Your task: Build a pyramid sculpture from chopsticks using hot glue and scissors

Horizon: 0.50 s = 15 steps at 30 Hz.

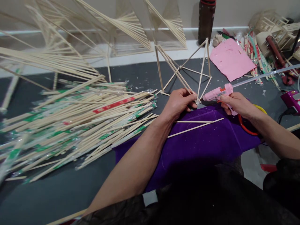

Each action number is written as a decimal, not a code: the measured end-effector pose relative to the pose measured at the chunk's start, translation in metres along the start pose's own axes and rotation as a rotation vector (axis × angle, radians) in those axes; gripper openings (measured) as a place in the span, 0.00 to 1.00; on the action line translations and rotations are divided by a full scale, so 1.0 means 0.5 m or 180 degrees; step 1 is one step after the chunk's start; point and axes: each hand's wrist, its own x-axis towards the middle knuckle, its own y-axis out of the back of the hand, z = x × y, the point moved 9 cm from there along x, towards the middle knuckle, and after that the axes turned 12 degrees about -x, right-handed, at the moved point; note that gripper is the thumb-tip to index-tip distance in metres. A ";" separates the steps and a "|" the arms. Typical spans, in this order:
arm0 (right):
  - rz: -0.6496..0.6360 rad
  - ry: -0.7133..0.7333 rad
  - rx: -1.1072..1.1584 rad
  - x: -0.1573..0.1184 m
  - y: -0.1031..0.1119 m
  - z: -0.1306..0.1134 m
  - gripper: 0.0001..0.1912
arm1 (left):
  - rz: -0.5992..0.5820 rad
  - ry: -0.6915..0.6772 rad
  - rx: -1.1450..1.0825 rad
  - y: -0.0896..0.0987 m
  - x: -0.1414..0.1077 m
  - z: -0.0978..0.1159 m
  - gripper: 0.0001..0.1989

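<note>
My right hand (236, 104) is wrapped round a pink hot glue gun (219, 92), with a long clear glue stick (262, 76) sticking out of its back. The gun's nozzle points left, close to the lower corner of a small frame of wooden sticks (175, 72). At that corner my left hand (179, 101) pinches the stick ends between thumb and fingers. Whether the nozzle touches the wood I cannot tell. Below the hands, two loose wooden sticks (197, 128) lie on a purple cloth (199, 147).
Piled at left are many chopsticks (100, 115), partly in plastic wrappers. Twisted stick structures (131, 28) stand along the wall. A dark bottle (206, 23), a pink sheet (232, 59) and a purple device (290, 101) are at the back and right. Red-and-yellow handles (246, 126) lie under my right wrist.
</note>
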 end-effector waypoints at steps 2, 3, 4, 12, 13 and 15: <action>-0.0031 0.0023 -0.0010 0.000 -0.001 0.002 0.27 | 0.0000 0.0002 -0.0005 0.000 0.000 -0.001 0.03; -0.0048 0.0030 -0.0019 0.000 -0.002 0.002 0.28 | 0.0000 0.0003 -0.0004 0.000 0.001 -0.001 0.03; -0.0054 0.0035 -0.0028 0.000 -0.002 0.003 0.29 | -0.0001 0.0004 -0.0004 0.001 0.001 -0.001 0.03; 0.0022 0.0076 -0.0100 0.003 0.000 0.008 0.30 | 0.0003 0.0018 0.0009 0.002 0.002 -0.002 0.03; 0.0034 0.0070 -0.0094 0.004 0.000 0.009 0.29 | 0.0004 0.0019 0.0009 0.002 0.001 -0.002 0.03; 0.0040 0.0059 -0.0089 0.004 0.000 0.009 0.29 | 0.0004 0.0007 -0.0009 0.001 0.001 -0.002 0.04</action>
